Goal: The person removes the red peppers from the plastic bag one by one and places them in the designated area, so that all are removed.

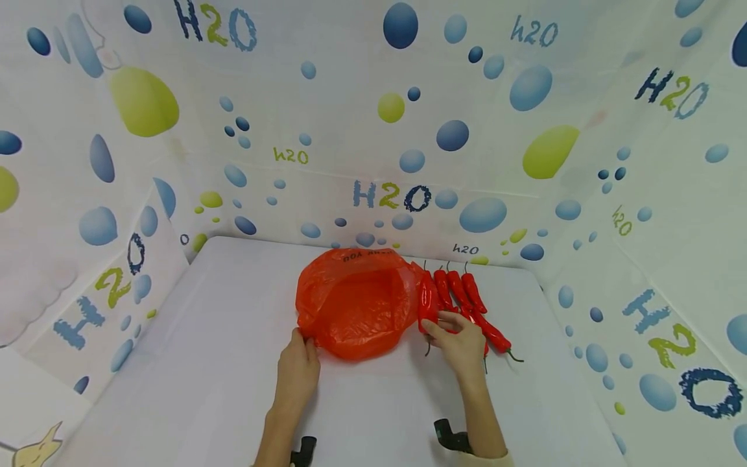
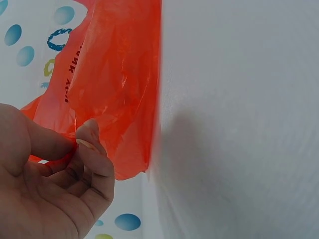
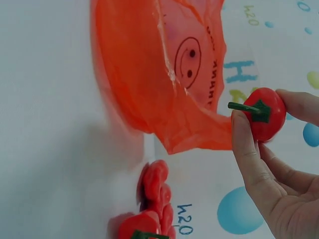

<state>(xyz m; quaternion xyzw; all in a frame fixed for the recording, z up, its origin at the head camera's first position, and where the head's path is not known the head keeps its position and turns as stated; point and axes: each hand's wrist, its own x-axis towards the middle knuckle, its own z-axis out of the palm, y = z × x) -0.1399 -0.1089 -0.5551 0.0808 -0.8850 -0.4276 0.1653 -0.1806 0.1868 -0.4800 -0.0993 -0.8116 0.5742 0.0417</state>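
Observation:
A red plastic bag [image 1: 356, 305] lies with its mouth spread wide on the white table. My left hand [image 1: 299, 366] pinches the bag's near-left rim between thumb and fingers, as the left wrist view also shows. To the right of the bag, my right hand [image 1: 461, 340] holds a red chili pepper [image 1: 428, 299] up by its stem end. In the right wrist view that chili's green stem [image 3: 244, 107] points outward, between thumb and fingers. Several more red chilies [image 1: 474, 292] lie beyond and beside the right hand, some partly hidden behind it.
The white table [image 1: 222, 337] meets a patterned curtain [image 1: 327, 130] at the back and on both sides. A loose chili [image 1: 496, 337] points its stem toward the right. Dark wrist-camera mounts [image 1: 452, 436] sit at the forearms.

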